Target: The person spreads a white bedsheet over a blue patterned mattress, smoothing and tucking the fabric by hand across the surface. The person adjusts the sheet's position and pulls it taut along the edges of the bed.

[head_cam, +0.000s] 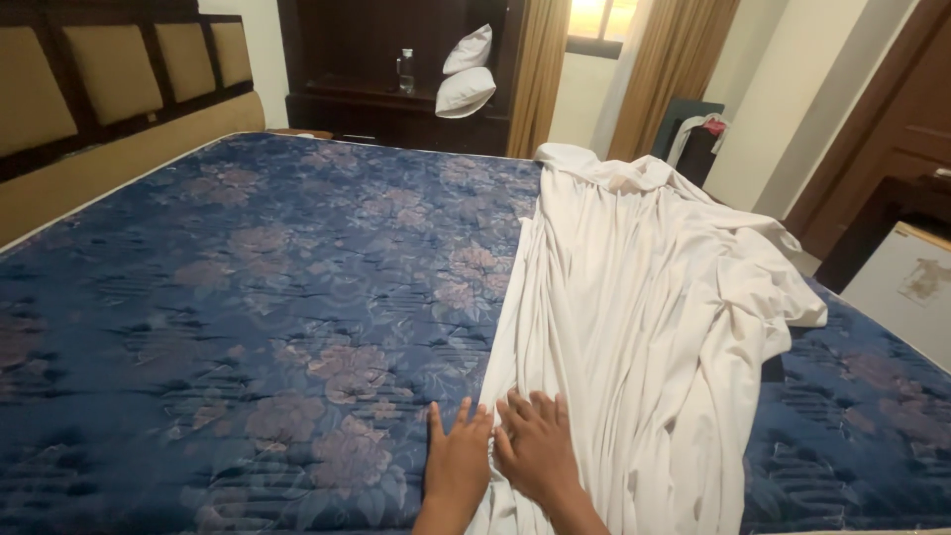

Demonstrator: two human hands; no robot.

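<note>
Left hand (458, 458): it is lying flat, palm down, at the near edge of the bed, its fingers extended and slightly spread. The grip is wide and is holding nothing. The palm is resting on the blue floral mattress (258, 317), with the fingertips touching the left edge of the white sheet (634, 327).

Right hand (535, 448): it is lying just beside the left hand, touching it along the thumb side. It is pressing flat on the white sheet, fingers extended forward. The grip is likewise wide, with no fabric pinched between the fingers.

White sheet: it is lying in a long crumpled band across the right half of the mattress, running from the near edge under the hands to the far edge of the bed. Lengthwise folds are running through it, and its far end is bunching into a heap. Its right side is spilling out toward the right edge of the mattress.

Mattress: its left half is lying bare, and a further bare strip is showing to the right of the sheet.

Headboard (109, 79): padded tan panels in a dark frame are standing along the left side.

Far zone: two white pillows (467, 71) and a clear bottle (405, 70) are sitting in a dark wooden wall unit (357, 59). Tan curtains (684, 59) are hanging beside it, to the right
</note>
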